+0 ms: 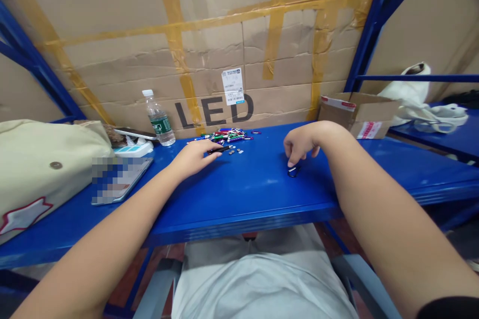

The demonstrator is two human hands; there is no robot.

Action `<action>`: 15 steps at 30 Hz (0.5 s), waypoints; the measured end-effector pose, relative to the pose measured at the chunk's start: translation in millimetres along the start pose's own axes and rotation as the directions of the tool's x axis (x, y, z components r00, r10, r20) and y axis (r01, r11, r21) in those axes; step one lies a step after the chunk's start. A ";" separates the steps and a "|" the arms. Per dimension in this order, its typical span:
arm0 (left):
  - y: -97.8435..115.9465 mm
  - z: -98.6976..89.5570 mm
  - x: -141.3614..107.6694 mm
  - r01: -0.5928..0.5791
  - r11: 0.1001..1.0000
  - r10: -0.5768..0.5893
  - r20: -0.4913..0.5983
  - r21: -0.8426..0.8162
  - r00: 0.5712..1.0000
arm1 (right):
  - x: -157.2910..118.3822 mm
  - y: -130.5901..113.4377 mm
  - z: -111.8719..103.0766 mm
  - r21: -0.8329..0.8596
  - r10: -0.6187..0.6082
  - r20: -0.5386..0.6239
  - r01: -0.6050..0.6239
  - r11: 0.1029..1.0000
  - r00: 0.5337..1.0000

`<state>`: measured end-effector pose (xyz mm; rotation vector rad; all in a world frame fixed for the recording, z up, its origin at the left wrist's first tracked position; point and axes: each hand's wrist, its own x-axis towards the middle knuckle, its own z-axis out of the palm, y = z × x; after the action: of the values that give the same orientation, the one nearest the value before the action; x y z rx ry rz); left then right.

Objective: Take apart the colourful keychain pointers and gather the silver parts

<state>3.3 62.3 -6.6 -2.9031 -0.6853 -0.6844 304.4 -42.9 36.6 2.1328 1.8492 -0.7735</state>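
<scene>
My left hand (196,160) rests on the blue table, with its thumb and fingers around a slim black tool (220,150); its exact kind is too small to make out. Right beyond it lies a pile of colourful metallic pens (230,134), in red, green, blue and purple. Several small silvery round pieces (235,150) are scattered in front of the pile. To the right, my right hand (304,143) bends down, its thumb and forefinger closed at a small black loop with a bright part (293,171) on the tabletop.
A water bottle (160,119), a white power strip (134,149), a phone (121,182) and a cream bag (48,174) stand at the left. An open cardboard box (359,112) is at the back right. Large taped cardboard (209,55) walls off the back between blue posts (374,25).
</scene>
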 end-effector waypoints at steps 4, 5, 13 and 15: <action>1.8 -1.3 -0.1 0.009 1.000 -0.009 -0.006 0.000 1.000 | 8.8 -14.0 8.3 0.087 -0.042 0.096 0.034 0.996 0.994; 2.0 -1.5 -0.1 0.009 1.000 -0.010 -0.008 -0.002 1.000 | 9.6 -15.5 9.2 0.112 -0.054 0.095 0.043 0.993 0.994; 0.1 -0.9 -0.3 -0.006 1.000 0.006 0.004 -0.025 1.000 | -5.7 -3.9 7.6 0.251 -0.168 0.089 0.141 0.958 0.982; 1.0 -1.6 -0.3 0.000 0.999 0.000 0.005 -0.036 1.000 | -8.6 -3.1 12.8 0.311 -0.235 0.128 0.186 0.932 0.964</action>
<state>2.9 60.9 -5.3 -2.9381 -0.6805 -0.6971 297.6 -55.9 30.8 1.9757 2.0014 -1.3105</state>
